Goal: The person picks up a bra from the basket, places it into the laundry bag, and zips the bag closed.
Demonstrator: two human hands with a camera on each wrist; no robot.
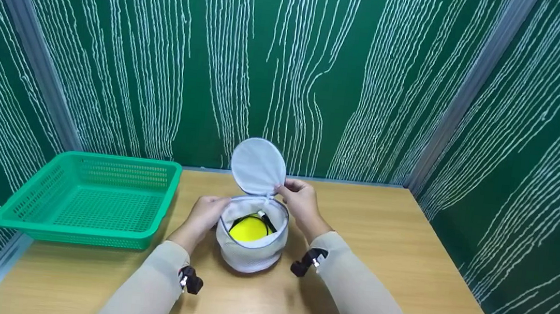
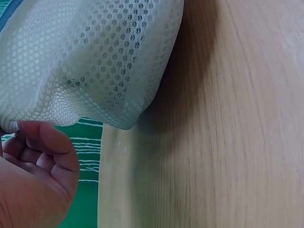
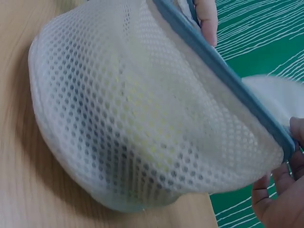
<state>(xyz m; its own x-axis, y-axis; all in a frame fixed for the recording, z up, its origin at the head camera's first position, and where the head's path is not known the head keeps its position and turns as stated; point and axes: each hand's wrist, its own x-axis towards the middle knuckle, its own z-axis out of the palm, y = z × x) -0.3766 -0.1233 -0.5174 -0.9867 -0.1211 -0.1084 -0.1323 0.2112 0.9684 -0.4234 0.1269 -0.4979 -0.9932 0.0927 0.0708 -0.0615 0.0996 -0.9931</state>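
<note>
A white mesh laundry bag (image 1: pixel 248 259) stands upright on the table, its round lid (image 1: pixel 257 164) raised at the back. Inside lies a yellow round thing (image 1: pixel 248 230) with a black cable (image 1: pixel 270 222) that has a silvery end. At the left of the rim, my left hand (image 1: pixel 207 214) grips the bag's edge; its curled fingers show beside the mesh in the left wrist view. My right hand (image 1: pixel 301 203) pinches the edge by the lid's hinge, near the zipper. Blue-grey trim (image 3: pixel 228 71) runs along the opening in the right wrist view.
To the left sits a green plastic basket (image 1: pixel 82 235) with slotted walls. The wooden table (image 1: pixel 377 271) backs onto a green wall (image 1: pixel 337 106) with white wavy lines, framed by metal posts. Black wrist cameras (image 1: pixel 306 264) are strapped to both sleeves.
</note>
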